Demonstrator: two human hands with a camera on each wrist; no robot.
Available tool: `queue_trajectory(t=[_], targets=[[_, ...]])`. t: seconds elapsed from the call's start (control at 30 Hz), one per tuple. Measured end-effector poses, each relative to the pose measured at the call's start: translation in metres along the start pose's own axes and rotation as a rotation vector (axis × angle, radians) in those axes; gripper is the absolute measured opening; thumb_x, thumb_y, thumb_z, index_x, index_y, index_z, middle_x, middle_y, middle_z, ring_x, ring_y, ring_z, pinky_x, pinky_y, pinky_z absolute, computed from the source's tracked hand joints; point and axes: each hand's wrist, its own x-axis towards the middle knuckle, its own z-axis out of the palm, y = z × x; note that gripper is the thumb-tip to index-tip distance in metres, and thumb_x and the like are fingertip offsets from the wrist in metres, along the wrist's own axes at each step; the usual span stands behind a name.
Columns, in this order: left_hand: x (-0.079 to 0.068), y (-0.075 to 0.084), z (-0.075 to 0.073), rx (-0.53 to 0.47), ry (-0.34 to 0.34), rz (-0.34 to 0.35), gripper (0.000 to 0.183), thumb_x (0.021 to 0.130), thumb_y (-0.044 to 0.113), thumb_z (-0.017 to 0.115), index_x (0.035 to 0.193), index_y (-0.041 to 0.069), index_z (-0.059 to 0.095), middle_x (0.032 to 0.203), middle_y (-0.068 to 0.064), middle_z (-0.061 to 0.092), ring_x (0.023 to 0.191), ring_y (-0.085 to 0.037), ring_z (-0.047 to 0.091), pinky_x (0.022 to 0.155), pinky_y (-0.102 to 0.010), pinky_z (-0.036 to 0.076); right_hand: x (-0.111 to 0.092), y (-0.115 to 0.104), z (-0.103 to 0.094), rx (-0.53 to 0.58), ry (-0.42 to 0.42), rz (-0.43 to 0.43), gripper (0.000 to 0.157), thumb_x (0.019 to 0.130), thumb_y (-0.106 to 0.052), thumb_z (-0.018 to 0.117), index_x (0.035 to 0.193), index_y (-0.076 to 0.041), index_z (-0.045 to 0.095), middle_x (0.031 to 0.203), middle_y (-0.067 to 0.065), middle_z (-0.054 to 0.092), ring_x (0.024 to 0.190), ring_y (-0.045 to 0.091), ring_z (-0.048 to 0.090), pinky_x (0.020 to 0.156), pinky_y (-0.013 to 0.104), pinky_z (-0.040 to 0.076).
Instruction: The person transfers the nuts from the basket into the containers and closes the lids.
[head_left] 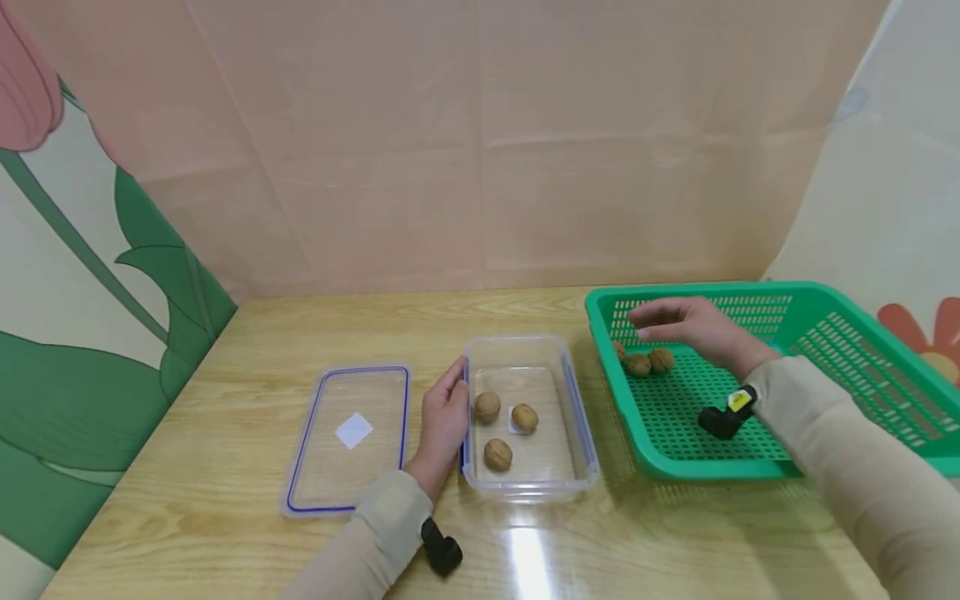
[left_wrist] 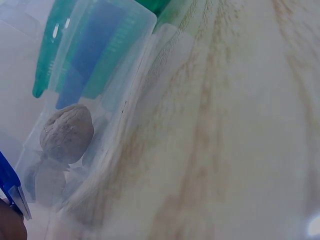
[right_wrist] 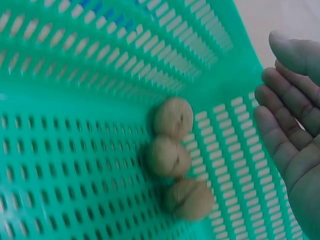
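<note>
Walnuts (right_wrist: pixel 170 157), round, seamed, lie near right grip (head_left: pixel 697 329) in slotted plastic basket (head_left: pixel 712 469).

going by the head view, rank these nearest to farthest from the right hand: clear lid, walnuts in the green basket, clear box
1. Walnuts in the green basket: just to the left of the right hand and lower.
2. Clear box: farther left, beside the basket.
3. Clear lid: farthest left, past the box.
</note>
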Motion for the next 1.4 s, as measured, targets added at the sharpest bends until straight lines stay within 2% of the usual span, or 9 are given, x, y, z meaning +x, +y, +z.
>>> queue_trajectory(t=[0.17, 0.23, 0.3, 0.4, 0.47, 0.63, 0.8, 1.13, 1.4], targets=[[0.000, 0.001, 0.000, -0.003, -0.002, 0.003, 0.040, 0.092, 0.008, 0.045, 0.131, 0.011, 0.051, 0.138, -0.005, 0.047, 0.132, -0.021, 0.038, 0.111, -0.035, 0.031, 0.001, 0.017, -0.009, 0.019, -0.010, -0.016, 0.050, 0.085, -0.023, 0.066, 0.125, 0.004, 0.052, 0.108, -0.015, 0.063, 0.099, 0.000, 0.057, 0.083, 0.015, 0.046], [0.000, 0.001, 0.000, -0.003, -0.002, 0.004, 0.040, 0.092, 0.008, 0.045, 0.131, 0.011, 0.051, 0.138, -0.005, 0.047, 0.132, -0.021, 0.038, 0.110, -0.035, 0.031, 0.001, 0.023, -0.011, 0.019, -0.024, -0.014, 0.051, 0.085, -0.023, 0.066, 0.125, 0.005, 0.051, 0.108, -0.015, 0.063, 0.100, 0.000, 0.057, 0.083, 0.014, 0.046], [0.000, 0.002, 0.000, -0.004, -0.004, -0.001, 0.040, 0.092, 0.008, 0.045, 0.131, 0.011, 0.051, 0.138, -0.004, 0.047, 0.132, -0.021, 0.038, 0.110, -0.035, 0.031, 0.002, 0.028, -0.013, 0.014, -0.036, 0.008, 0.051, 0.085, -0.022, 0.066, 0.125, 0.005, 0.051, 0.112, -0.009, 0.063, 0.099, 0.000, 0.057, 0.083, 0.015, 0.047], [0.000, 0.002, 0.000, -0.006, -0.006, -0.008, 0.040, 0.092, 0.009, 0.045, 0.132, 0.011, 0.051, 0.138, -0.004, 0.047, 0.132, -0.020, 0.038, 0.110, -0.034, 0.031, 0.003, 0.033, -0.015, -0.012, -0.053, 0.054, 0.055, 0.083, -0.024, 0.068, 0.127, 0.004, 0.050, 0.123, 0.009, 0.059, 0.100, 0.001, 0.057, 0.084, 0.018, 0.048], [0.000, 0.003, -0.001, -0.005, -0.004, -0.001, 0.040, 0.092, 0.008, 0.045, 0.131, 0.011, 0.051, 0.138, -0.005, 0.047, 0.131, -0.021, 0.039, 0.110, -0.034, 0.032, 0.005, 0.036, -0.016, -0.027, -0.064, 0.072, 0.057, 0.083, -0.025, 0.068, 0.129, 0.003, 0.049, 0.129, 0.019, 0.054, 0.105, 0.008, 0.057, 0.086, 0.023, 0.049], [0.000, 0.003, -0.001, -0.005, 0.003, 0.009, 0.040, 0.091, 0.007, 0.045, 0.131, 0.010, 0.051, 0.138, -0.006, 0.047, 0.130, -0.021, 0.040, 0.109, -0.034, 0.033, 0.007, 0.044, -0.016, -0.069, -0.088, 0.084, 0.060, 0.082, -0.026, 0.069, 0.130, 0.002, 0.047, 0.132, 0.024, 0.049, 0.119, 0.037, 0.048, 0.096, 0.046, 0.046], [-0.003, 0.007, -0.002, -0.019, -0.011, 0.018, 0.040, 0.092, 0.004, 0.044, 0.131, 0.007, 0.050, 0.138, -0.009, 0.047, 0.131, -0.024, 0.039, 0.110, -0.036, 0.032, 0.008, 0.052, -0.016, -0.074, -0.123, 0.086, 0.061, 0.082, -0.025, 0.069, 0.131, 0.004, 0.046, 0.134, 0.026, 0.047, 0.123, 0.044, 0.041, 0.099, 0.059, 0.038], [0.000, 0.003, -0.001, -0.014, -0.001, 0.028, 0.039, 0.092, 0.004, 0.044, 0.130, 0.008, 0.052, 0.137, -0.008, 0.048, 0.130, -0.024, 0.039, 0.110, -0.036, 0.032, 0.013, 0.061, -0.016, -0.112, -0.179, 0.091, 0.063, 0.080, -0.025, 0.071, 0.130, 0.004, 0.047, 0.133, 0.025, 0.047, 0.123, 0.045, 0.041, 0.101, 0.059, 0.036], [0.001, 0.004, 0.000, -0.014, -0.003, 0.003, 0.040, 0.092, 0.005, 0.044, 0.131, 0.009, 0.051, 0.138, -0.007, 0.047, 0.131, -0.023, 0.039, 0.109, -0.036, 0.032, 0.017, 0.062, -0.013, -0.198, -0.239, 0.116, 0.066, 0.075, -0.026, 0.075, 0.130, 0.001, 0.050, 0.136, 0.027, 0.043, 0.119, 0.041, 0.046, 0.093, 0.049, 0.047]])
